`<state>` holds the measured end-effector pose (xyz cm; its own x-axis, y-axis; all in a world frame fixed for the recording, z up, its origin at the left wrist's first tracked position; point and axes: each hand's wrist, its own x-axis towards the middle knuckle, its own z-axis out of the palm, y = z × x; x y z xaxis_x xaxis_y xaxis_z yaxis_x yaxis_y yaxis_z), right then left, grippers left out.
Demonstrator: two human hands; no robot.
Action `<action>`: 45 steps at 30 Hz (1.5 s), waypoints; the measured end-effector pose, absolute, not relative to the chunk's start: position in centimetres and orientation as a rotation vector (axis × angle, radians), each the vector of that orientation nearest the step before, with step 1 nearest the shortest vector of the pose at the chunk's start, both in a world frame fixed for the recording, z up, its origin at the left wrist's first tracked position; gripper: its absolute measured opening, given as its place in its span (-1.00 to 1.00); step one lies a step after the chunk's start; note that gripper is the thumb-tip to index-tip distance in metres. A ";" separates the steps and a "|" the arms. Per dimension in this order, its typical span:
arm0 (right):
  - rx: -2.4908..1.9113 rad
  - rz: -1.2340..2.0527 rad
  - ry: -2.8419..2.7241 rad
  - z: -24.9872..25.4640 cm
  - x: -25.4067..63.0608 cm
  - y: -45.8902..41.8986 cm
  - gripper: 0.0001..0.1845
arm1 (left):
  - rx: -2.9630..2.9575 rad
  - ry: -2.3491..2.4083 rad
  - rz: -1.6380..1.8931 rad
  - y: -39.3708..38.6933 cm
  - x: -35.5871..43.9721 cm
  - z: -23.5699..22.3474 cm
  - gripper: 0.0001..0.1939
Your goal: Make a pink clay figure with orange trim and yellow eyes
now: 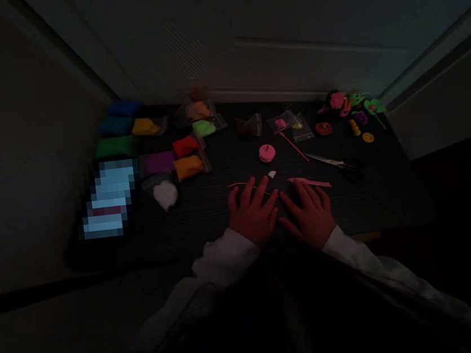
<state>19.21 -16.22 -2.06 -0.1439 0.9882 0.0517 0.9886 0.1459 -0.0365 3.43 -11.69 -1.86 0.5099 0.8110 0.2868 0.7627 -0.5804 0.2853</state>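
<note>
Two palms face down, fingers spread, gripping nothing: left hand over an orange strand towards the table's front edge, right hand near its tip. Probably rolling; next needs light, even pressure.

Orange strand: partly covered by your left hand; you can't tell how firmly the fingers press.
Screen: pixelated, unreadable to you.
Scissors: handles dim against the table.
Dark bag: contents too murky for you to name.
Flowers, far right corner: overlapping, partly hidden.
White piece: too small for you to identify.
</note>
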 end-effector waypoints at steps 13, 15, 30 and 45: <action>-1.957 0.055 -2.331 -1.7 18.9 -16.1 -0.39 | 2.583 1.463 0.525 -11.4 3.4 -2.1 -0.60; -1.922 0.070 -2.351 -1.7 19.2 -16.3 -0.39 | 2.550 1.550 0.535 -11.0 2.8 -2.1 -0.59; -1.688 0.081 -2.211 -2.2 21.1 -12.5 -0.82 | 2.605 1.485 0.398 -4.8 -3.4 -2.6 -0.80; -1.590 0.178 -2.311 -1.6 20.6 -14.3 -0.70 | 2.622 1.190 0.745 -2.8 -3.1 -3.8 -0.82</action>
